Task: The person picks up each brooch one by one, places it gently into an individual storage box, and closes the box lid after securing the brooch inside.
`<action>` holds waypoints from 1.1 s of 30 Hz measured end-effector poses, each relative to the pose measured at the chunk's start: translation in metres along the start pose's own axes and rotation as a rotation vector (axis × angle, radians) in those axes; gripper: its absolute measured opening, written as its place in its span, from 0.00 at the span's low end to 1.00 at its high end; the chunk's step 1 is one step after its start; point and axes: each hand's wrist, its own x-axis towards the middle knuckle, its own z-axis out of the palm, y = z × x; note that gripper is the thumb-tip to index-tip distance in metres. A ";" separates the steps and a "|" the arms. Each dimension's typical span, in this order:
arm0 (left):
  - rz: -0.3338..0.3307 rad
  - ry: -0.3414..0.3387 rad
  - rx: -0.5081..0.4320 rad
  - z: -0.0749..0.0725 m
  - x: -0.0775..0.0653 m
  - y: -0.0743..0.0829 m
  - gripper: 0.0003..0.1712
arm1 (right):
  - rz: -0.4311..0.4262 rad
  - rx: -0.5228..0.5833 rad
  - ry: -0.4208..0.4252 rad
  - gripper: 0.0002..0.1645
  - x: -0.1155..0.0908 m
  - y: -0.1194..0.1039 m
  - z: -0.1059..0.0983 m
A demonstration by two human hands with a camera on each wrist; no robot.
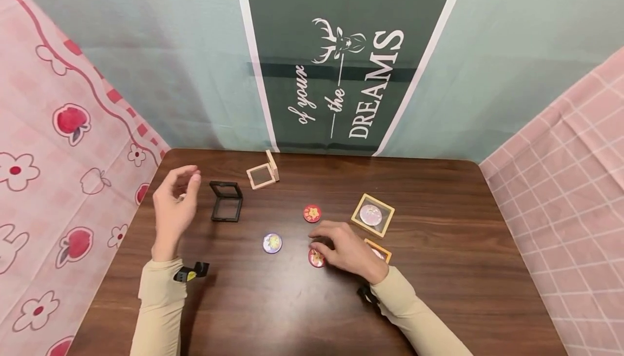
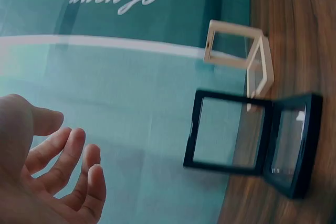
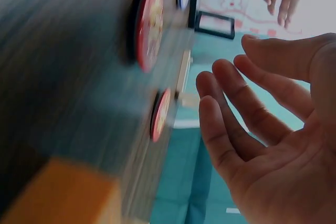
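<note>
My right hand [image 1: 343, 247] hovers over the table with fingers loosely bent and nothing between them. In the head view its thumb overlaps a round red badge [image 1: 317, 259]; the right wrist view shows a gap between them. Another red badge [image 1: 312, 213], with a star, lies just beyond the fingers, and a blue-rimmed badge [image 1: 272, 243] lies to their left. My left hand [image 1: 176, 204] is raised at the left, fingers loosely curled and holding nothing. Beside it, an open black display frame [image 2: 194, 129] stands with its lid up. Behind that is an open beige frame [image 2: 268, 66].
Right of the red badges lies a yellow frame [image 1: 357, 216] with a pale badge inside. An orange frame [image 1: 385, 250] below it is partly hidden by my right hand. A green printed cloth [image 1: 302, 144] hangs along the table's back edge, with pink cloths at both sides.
</note>
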 end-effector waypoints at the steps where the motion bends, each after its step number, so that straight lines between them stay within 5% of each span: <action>1: -0.008 0.010 0.007 -0.003 0.000 -0.001 0.11 | -0.001 0.004 -0.008 0.11 0.002 -0.002 0.003; 5: 0.008 0.056 0.029 -0.016 0.000 -0.011 0.11 | -0.001 0.010 -0.025 0.11 0.010 -0.011 0.014; 10: 0.014 0.122 0.060 -0.035 0.006 -0.045 0.12 | 0.009 0.010 -0.031 0.10 0.019 -0.020 0.023; 17: -0.141 0.169 0.178 -0.065 0.014 -0.087 0.15 | 0.039 0.013 -0.061 0.12 0.030 -0.028 0.034; 23: -0.279 0.024 0.284 -0.074 0.016 -0.114 0.20 | 0.100 -0.022 -0.084 0.16 0.034 -0.028 0.047; 33: -0.306 -0.326 0.368 -0.080 0.020 -0.143 0.27 | 0.143 -0.134 -0.107 0.21 0.046 -0.028 0.058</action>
